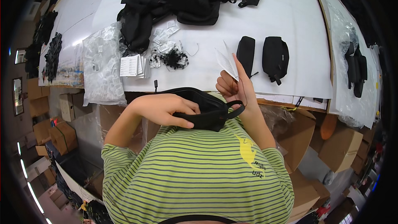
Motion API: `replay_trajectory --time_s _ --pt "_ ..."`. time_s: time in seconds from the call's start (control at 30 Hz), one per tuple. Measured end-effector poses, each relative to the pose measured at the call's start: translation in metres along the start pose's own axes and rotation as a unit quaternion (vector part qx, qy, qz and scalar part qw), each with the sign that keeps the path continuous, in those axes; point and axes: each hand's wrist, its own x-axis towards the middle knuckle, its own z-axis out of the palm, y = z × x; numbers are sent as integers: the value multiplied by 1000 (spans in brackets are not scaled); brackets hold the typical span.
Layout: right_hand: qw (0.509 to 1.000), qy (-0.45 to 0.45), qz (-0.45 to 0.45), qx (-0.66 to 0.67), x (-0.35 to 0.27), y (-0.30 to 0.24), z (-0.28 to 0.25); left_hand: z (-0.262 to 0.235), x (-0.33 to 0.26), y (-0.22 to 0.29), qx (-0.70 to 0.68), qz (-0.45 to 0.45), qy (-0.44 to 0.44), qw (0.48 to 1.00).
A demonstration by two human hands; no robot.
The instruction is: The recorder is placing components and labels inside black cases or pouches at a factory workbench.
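A black zip pouch (203,118) is held against my striped shirt at the table's front edge, its top unzipped. My left hand (166,110) grips its near side, fingers inside the opening and thumb outside. Between the thumb and fingers of my right hand (236,84) are folded white paper tags (227,63), raised above the pouch's right end. A thin dark string runs from near the tags down toward the pouch's loop handle (237,108); where it ends I cannot tell. The pouch's inside is mostly hidden by my left hand.
Two closed black pouches (275,58) lie on the white table to the right. Black pouches are heaped (178,2) at the far side. White tags (134,66), black strings (175,58) and a clear plastic bag (103,66) lie left. Cardboard boxes (342,149) stand below.
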Motion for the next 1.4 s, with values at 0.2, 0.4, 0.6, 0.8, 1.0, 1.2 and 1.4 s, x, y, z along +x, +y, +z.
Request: replay_trajectory --time_s 0.2,0.4,0.6,0.8,1.0,1.2,1.4 --pt "987 141 -41 -60 2 4 21 -1 2 -6 1 -2 -22 1000" --pt "981 150 -63 -104 6 19 -2 -3 1 -2 18 -2 -22 1000" --pt "957 198 -53 -204 -2 28 16 -2 -1 -6 24 12 -3 1000" --pt "913 203 -226 -272 4 28 7 0 -8 -1 56 -49 40 996" --pt "786 281 -440 -330 5 -41 -23 -8 -22 -15 55 -152 215 963" --pt "738 263 -397 -478 -4 -56 -17 -1 -4 -28 318 -50 348 880" --pt "404 73 -292 -864 13 -23 18 2 20 -33 291 -9 390 874"
